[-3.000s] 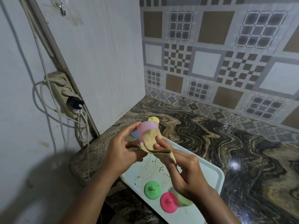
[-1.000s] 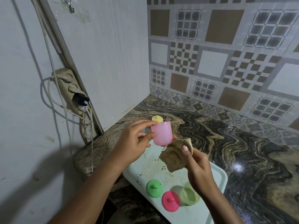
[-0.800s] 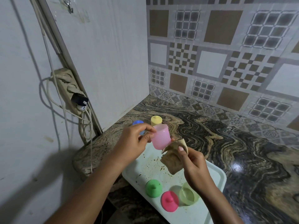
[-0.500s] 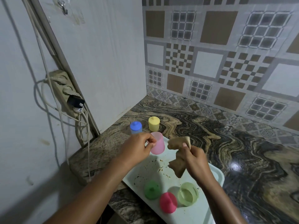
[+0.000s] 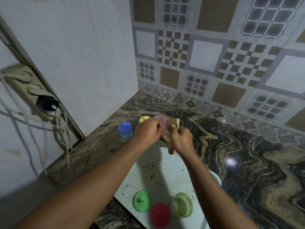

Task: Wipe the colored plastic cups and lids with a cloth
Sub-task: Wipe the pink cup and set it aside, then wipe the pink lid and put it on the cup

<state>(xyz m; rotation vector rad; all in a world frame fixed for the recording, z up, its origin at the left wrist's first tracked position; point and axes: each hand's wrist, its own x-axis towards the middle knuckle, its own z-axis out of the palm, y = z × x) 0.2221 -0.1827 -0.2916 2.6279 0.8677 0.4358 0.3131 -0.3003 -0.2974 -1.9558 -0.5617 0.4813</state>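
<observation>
My left hand [image 5: 146,131] grips a pink plastic cup [image 5: 162,123] over the counter, just beyond the far end of the pale tray [image 5: 165,166]. My right hand [image 5: 180,139] holds a tan cloth [image 5: 173,124] right beside the cup. A blue cup [image 5: 125,130] and a yellow cup [image 5: 144,119] stand upside down on the counter to the left. On the near end of the tray lie a green lid [image 5: 142,201], a red-pink lid [image 5: 159,214] and a pale green cup [image 5: 182,207].
The marbled counter [image 5: 239,154] meets a white wall on the left and a patterned tile wall behind. A power strip [image 5: 26,86] with a black plug and hanging cables is fixed to the left wall. The tray bears brown stains.
Both hands moved away from me, carrying the pink cup and the cloth past the tray's far end toward the yellow cup. The view tilted down, so the tray items sit lower.
</observation>
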